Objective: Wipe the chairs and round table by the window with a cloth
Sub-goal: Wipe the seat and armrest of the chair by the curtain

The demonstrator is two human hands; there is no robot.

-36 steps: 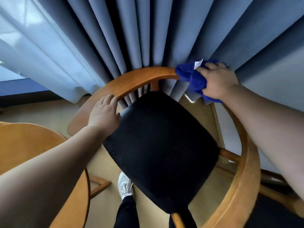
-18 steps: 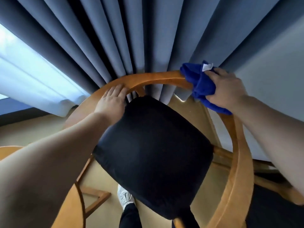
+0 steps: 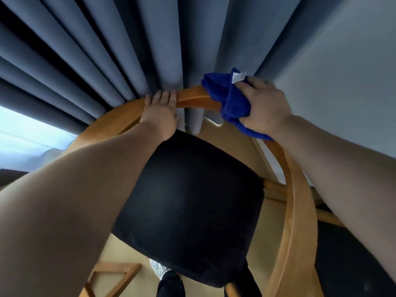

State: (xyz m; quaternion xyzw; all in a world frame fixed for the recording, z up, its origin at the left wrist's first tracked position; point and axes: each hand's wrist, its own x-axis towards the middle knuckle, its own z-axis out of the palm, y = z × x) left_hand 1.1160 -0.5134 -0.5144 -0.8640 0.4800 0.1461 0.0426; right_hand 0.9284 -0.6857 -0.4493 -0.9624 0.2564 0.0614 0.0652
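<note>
A wooden chair with a curved backrest rail [image 3: 192,99] and a black padded seat [image 3: 192,206] stands below me, its back against the curtain. My right hand [image 3: 263,106] is closed on a bunched blue cloth [image 3: 231,99] with a white label, pressed onto the rail at its upper right. My left hand [image 3: 160,112] lies flat on the top of the rail just left of the cloth, fingers together over the wood. The round table is out of view.
Grey-blue pleated curtains [image 3: 107,50] hang directly behind the chair, with a bright window strip [image 3: 25,133] at the left. A pale wall [image 3: 342,82] is at the right. My shoe [image 3: 159,269] and a wooden frame [image 3: 111,277] show on the tan floor.
My left hand has slid along the rail from the left side up to its top, close to the cloth. The view has swung right and the round table has left the frame.
</note>
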